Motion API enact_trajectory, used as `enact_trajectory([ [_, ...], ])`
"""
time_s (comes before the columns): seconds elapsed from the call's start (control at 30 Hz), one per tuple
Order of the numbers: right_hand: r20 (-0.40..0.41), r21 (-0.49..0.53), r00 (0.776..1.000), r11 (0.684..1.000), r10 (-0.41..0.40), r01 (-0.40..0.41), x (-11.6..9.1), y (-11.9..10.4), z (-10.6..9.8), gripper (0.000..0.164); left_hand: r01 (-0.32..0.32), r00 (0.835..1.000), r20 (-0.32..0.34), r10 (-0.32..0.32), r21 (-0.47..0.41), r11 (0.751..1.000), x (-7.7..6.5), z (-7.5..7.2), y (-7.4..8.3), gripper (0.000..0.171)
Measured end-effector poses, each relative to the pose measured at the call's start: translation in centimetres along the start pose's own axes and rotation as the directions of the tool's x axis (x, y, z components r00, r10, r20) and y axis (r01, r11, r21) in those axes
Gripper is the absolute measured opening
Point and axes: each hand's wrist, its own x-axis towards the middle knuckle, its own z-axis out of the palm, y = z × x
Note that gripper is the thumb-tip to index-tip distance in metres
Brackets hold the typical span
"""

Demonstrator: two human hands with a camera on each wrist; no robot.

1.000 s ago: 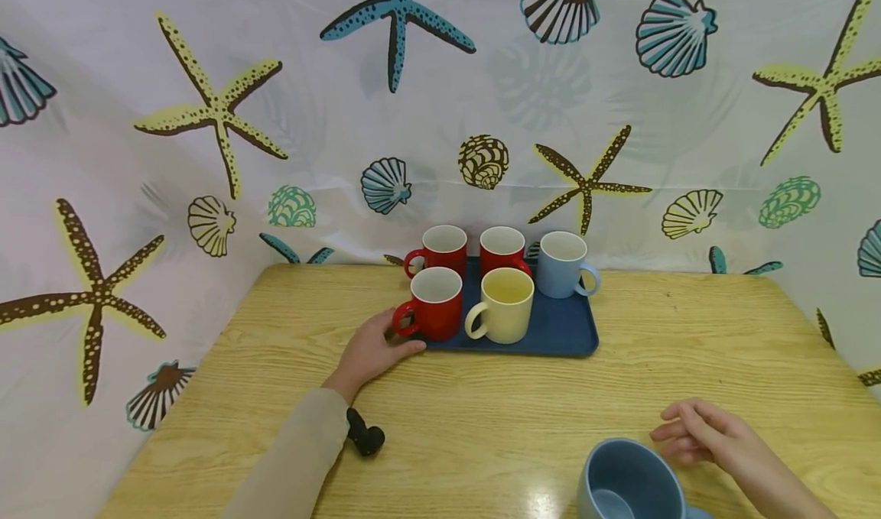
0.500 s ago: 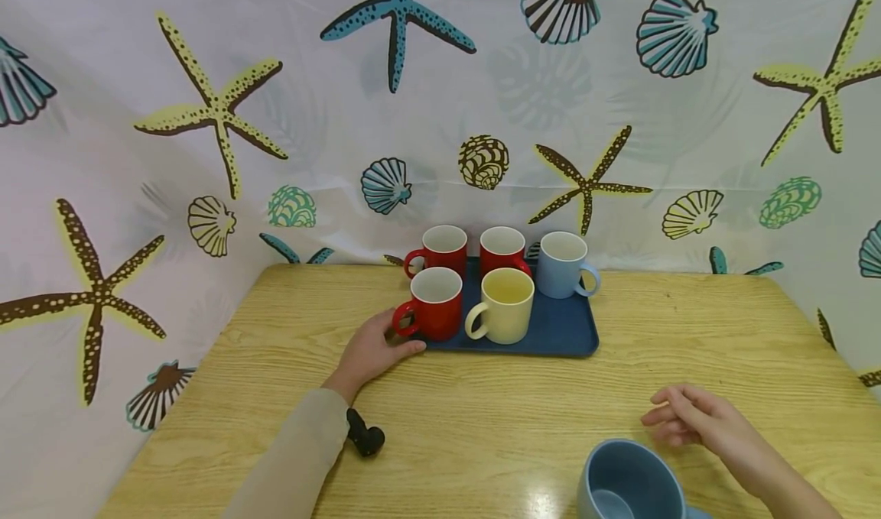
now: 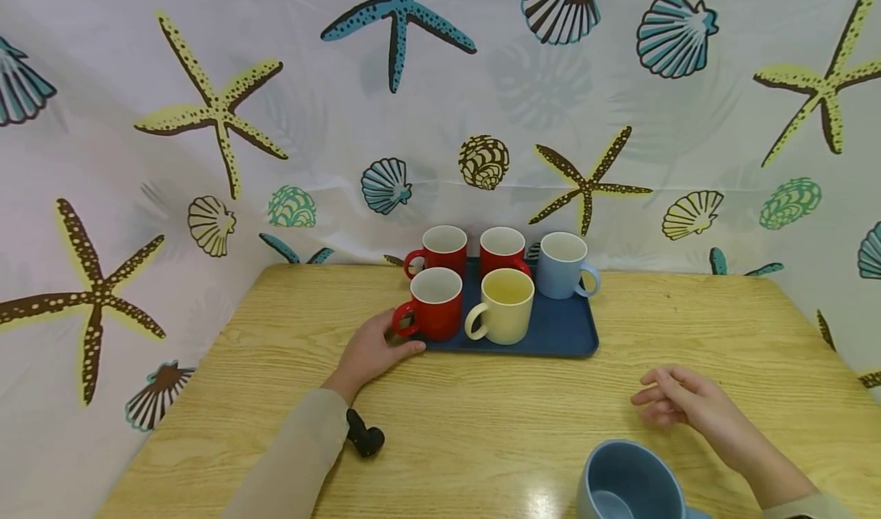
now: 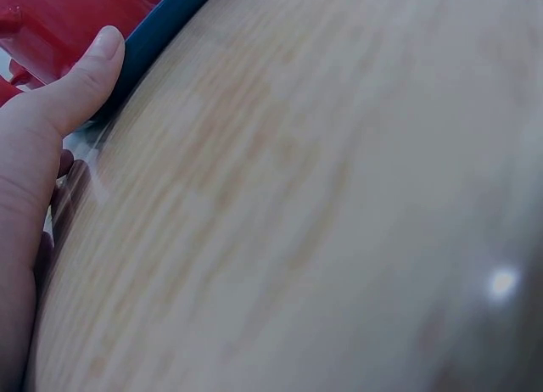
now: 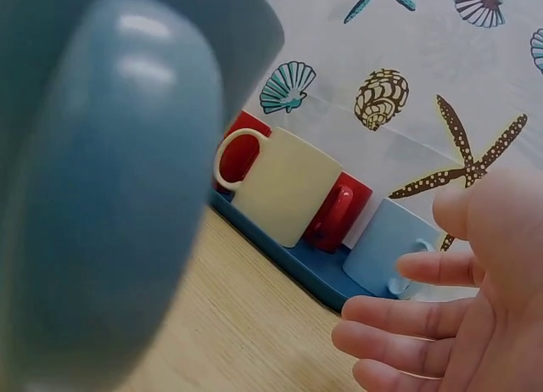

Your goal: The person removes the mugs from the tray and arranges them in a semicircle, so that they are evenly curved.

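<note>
At the left end of the dark blue tray (image 3: 560,328), my left hand (image 3: 368,351) grips the near corner. In the left wrist view its thumb (image 4: 89,78) lies along the tray's rim, while the other fingers are mostly hidden. Just above that hand is the handle of the front red mug (image 3: 440,313). A cream mug (image 3: 509,316) stands beside it on the tray. My right hand (image 3: 688,404) hovers over the table with loosely bent fingers and holds nothing. Nearest to it is a grey-blue mug (image 3: 626,477), apart from the fingers.
Behind the front mugs, two more red mugs (image 3: 443,248) and a light blue mug (image 3: 560,267) stand on the tray. The wooden table (image 3: 482,412) ends against a patterned cloth (image 3: 440,106). A black device (image 3: 368,436) sits at my left wrist.
My right hand has moved forward and a little left, past the grey-blue mug. My left hand, the tray and the mugs have stayed where they were.
</note>
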Motion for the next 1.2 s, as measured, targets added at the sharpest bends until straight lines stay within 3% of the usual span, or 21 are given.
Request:
enact_trajectory([
  [0.33, -0.050, 0.021, 0.998, 0.999, 0.037, -0.036, 2.1, 0.0, 0.0, 0.055, -0.001, 1.000, -0.004, 0.001, 0.012, 1.000, 0.2, 0.2, -0.3, 0.051],
  [0.63, -0.056, 0.032, 0.998, 0.999, 0.028, -0.026, 3.4, -0.1, -0.4, 0.053, -0.003, 1.000, -0.006, 0.003, 0.010, 1.000, 0.2, 0.3, -0.6, 0.052],
  [1.0, -0.065, -0.040, 0.997, 0.998, 0.036, -0.039, 4.7, -0.4, -0.8, 0.059, -0.024, 1.000, -0.011, 0.024, -0.006, 1.000, 0.0, 0.1, -0.2, 0.047],
  [1.2, -0.072, -0.031, 0.997, 0.999, 0.035, -0.037, 5.7, -0.6, -1.3, 0.062, -0.022, 1.000, -0.008, 0.022, -0.006, 1.000, 0.1, 0.0, -0.2, 0.046],
])
